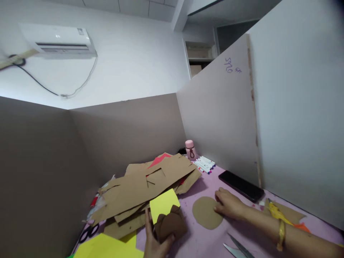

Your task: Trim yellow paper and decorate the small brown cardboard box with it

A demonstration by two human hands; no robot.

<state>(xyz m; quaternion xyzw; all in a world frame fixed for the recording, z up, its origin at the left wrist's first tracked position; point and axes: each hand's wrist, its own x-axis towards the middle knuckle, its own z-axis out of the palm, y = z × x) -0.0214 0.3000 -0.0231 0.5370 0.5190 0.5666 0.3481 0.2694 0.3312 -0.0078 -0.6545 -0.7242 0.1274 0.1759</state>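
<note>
In the head view, the left hand [153, 240] grasps a dark brown folded paper piece [170, 225] with a yellow sheet [162, 204] behind it, near the cardboard pile [146, 184]. The right hand [228, 203] rests flat, fingers released, touching a brown cardboard circle [206, 212] on the pink table [201, 243]; scissors [238, 249] lie nearer.

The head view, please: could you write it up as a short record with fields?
left hand: left hand holds a folded brown paper piece with a yellow paper square
right hand: right hand rests flat on a brown paper circle
surface: pink table
nearby: cardboard pile, scissors, black phone, markers, pink bottle
</note>
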